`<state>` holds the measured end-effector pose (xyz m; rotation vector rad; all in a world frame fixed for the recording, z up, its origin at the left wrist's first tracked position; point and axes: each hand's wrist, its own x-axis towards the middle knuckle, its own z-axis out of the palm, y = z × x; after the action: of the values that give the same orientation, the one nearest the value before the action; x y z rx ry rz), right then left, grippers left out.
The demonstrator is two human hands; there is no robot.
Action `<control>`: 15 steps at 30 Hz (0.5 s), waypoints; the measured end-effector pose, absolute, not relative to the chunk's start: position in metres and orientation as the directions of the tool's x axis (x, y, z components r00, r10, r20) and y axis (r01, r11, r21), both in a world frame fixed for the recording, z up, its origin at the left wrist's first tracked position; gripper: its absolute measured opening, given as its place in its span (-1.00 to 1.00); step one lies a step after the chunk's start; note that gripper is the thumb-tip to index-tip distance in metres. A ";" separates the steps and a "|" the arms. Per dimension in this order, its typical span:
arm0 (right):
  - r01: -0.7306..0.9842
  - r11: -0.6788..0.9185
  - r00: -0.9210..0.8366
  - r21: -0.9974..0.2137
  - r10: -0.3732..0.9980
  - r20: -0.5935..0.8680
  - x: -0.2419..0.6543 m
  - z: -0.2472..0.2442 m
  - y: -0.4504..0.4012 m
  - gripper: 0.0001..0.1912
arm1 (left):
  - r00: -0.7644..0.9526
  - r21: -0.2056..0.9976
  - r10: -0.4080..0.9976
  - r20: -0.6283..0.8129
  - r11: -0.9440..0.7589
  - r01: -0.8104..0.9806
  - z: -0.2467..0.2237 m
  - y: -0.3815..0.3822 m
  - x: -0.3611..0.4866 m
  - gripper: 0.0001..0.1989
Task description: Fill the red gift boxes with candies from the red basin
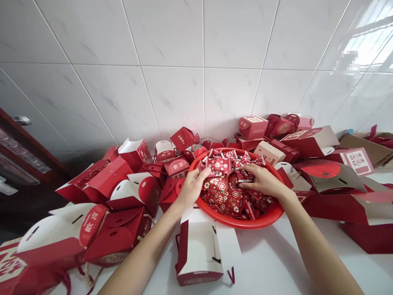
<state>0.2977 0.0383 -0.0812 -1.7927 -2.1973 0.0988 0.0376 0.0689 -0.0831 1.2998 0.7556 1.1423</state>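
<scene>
Across the bench point(267, 254), over one basin point(245, 223), one packet point(219, 166) is held by the left hand point(192, 186), any grip by the right hand point(265, 179) being hidden.

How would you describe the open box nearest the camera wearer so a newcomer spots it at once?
Find the round red basin filled with small red packets. On its near side, between the left forearm and right forearm, lies the open box. Its pale inside faces up, and it sits apart from the boxes crowded at either side.
</scene>
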 end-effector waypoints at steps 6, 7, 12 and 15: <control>0.944 0.211 -0.166 -0.253 0.968 0.186 0.299 -0.086 0.040 -0.63 | 0.307 0.968 0.933 0.190 -0.126 -0.218 -0.085 0.072 0.038 -0.56; 0.944 0.208 -0.160 -0.257 0.968 0.196 0.299 -0.086 0.041 -0.69 | 0.309 0.967 0.932 0.191 -0.125 -0.222 -0.085 0.072 0.038 -0.56; 0.924 0.230 -0.152 -0.305 0.954 0.258 0.299 -0.083 0.041 -0.72 | 0.320 0.965 0.929 0.187 -0.112 -0.239 -0.085 0.072 0.038 -0.54; 0.909 0.224 -0.111 -0.352 0.943 0.314 0.299 -0.081 0.040 -0.69 | 0.326 0.964 0.928 0.180 -0.101 -0.246 -0.085 0.072 0.038 -0.53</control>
<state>0.2993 0.0403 -0.0806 -1.7018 -2.0371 0.0974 0.0383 0.0716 -0.0852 1.2883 0.7141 1.1434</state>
